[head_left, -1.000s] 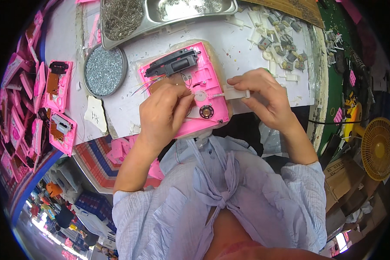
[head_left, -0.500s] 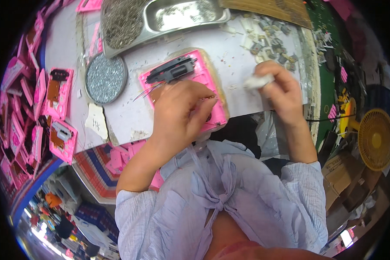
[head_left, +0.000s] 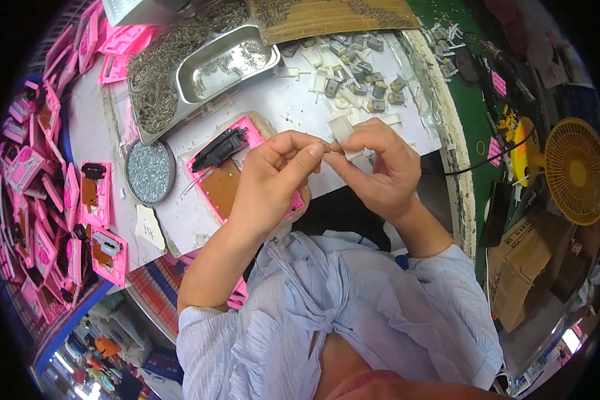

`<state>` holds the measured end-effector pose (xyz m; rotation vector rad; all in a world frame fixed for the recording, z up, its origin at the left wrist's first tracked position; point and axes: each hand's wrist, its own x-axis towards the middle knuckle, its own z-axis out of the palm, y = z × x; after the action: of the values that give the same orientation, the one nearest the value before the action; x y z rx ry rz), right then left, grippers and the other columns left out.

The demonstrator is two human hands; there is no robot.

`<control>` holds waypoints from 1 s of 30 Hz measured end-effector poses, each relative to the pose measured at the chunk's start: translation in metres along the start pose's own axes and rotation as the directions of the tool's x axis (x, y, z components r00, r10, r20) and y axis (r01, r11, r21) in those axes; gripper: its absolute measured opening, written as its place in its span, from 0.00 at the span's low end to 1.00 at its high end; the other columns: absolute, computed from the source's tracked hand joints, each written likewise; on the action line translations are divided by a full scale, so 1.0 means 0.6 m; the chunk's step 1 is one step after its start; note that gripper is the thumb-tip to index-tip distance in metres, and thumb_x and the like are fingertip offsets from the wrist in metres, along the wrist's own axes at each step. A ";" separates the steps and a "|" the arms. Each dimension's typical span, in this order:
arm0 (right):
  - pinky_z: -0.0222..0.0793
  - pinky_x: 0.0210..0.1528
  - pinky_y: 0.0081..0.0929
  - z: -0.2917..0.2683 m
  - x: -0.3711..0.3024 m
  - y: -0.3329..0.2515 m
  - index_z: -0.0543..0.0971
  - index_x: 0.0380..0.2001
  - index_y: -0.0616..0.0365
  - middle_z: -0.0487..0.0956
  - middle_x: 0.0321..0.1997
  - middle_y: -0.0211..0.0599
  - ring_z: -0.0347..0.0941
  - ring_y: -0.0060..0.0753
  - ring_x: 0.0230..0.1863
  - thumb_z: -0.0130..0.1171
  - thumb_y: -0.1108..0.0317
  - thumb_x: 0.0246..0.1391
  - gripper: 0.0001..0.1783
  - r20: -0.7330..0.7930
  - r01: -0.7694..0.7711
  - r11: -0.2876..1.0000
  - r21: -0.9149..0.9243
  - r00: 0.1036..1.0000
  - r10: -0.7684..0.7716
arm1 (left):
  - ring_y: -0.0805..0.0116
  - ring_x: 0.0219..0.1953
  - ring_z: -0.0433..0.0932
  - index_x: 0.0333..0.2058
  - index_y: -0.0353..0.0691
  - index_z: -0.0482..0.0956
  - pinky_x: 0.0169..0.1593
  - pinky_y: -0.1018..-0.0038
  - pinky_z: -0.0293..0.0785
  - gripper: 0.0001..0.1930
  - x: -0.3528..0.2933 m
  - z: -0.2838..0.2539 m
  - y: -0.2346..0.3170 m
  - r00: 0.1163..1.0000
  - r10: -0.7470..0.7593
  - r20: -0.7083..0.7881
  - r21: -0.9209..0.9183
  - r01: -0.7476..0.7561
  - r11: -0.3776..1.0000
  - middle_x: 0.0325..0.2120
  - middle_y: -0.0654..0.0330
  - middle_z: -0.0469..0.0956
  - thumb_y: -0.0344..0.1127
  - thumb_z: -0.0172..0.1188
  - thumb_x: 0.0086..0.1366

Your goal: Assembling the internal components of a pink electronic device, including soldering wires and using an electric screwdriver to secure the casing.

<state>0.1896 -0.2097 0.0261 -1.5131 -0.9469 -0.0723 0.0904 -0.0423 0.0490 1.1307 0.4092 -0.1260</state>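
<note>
My hands meet above the white table's front part. My left hand [head_left: 271,179] is closed in a pinch of thumb and forefinger; what sits in its fingertips is too small to make out. In my right hand [head_left: 385,168] a white plastic piece [head_left: 341,127] sticks up from between the fingers, right beside the left fingertips. Below and left of my left hand lies a pink plastic casing [head_left: 253,135], open side up. It carries a black module [head_left: 220,149], a brown board [head_left: 221,190] and thin wires. My left hand covers its right part.
A round dish of small silvery parts [head_left: 149,175] stands to the left. Farther back are a metal tray [head_left: 228,85] with many screws and a cardboard sheet [head_left: 333,23]. Small motors and white pieces [head_left: 373,87] lie scattered. Pink casings [head_left: 40,233] pile up at left; a yellow fan [head_left: 575,171] stands right.
My right hand has come left with the white piece to meet my left hand. The left hand has lifted off the casing's middle, baring the brown board. The whole view has shifted.
</note>
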 end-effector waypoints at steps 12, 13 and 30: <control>0.70 0.27 0.19 -0.134 0.006 -0.013 0.82 0.33 0.60 0.83 0.31 0.33 0.76 0.24 0.22 0.75 0.74 0.45 0.12 0.578 -0.382 0.897 -0.224 0.689 0.438 | 0.73 0.29 0.75 0.40 0.33 0.85 0.33 0.77 0.69 0.06 -0.045 -0.021 -0.010 0.835 0.546 -0.075 0.649 -0.374 0.662 0.28 0.58 0.79 0.26 0.64 0.64; 0.70 0.27 0.19 -0.135 0.008 -0.025 0.83 0.34 0.60 0.84 0.31 0.34 0.77 0.24 0.22 0.75 0.74 0.45 0.12 0.504 -0.391 0.903 -0.177 0.752 0.424 | 0.76 0.31 0.76 0.41 0.32 0.84 0.35 0.78 0.70 0.07 -0.053 -0.024 -0.013 0.885 0.463 -0.053 0.637 -0.327 0.698 0.29 0.59 0.78 0.25 0.63 0.66; 0.68 0.24 0.28 -0.018 0.021 -0.021 0.84 0.45 0.57 0.78 0.23 0.33 0.74 0.30 0.21 0.75 0.72 0.47 0.20 0.628 -0.047 0.993 0.112 0.777 -0.034 | 0.75 0.34 0.78 0.42 0.31 0.83 0.38 0.77 0.73 0.07 -0.109 -0.059 -0.043 0.976 0.218 -0.010 0.467 -0.188 0.864 0.30 0.59 0.80 0.27 0.63 0.68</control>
<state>0.1955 -0.2141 0.0456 -1.4426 -1.4496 0.5283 0.0138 -0.0285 0.0392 1.6501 0.3181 0.0002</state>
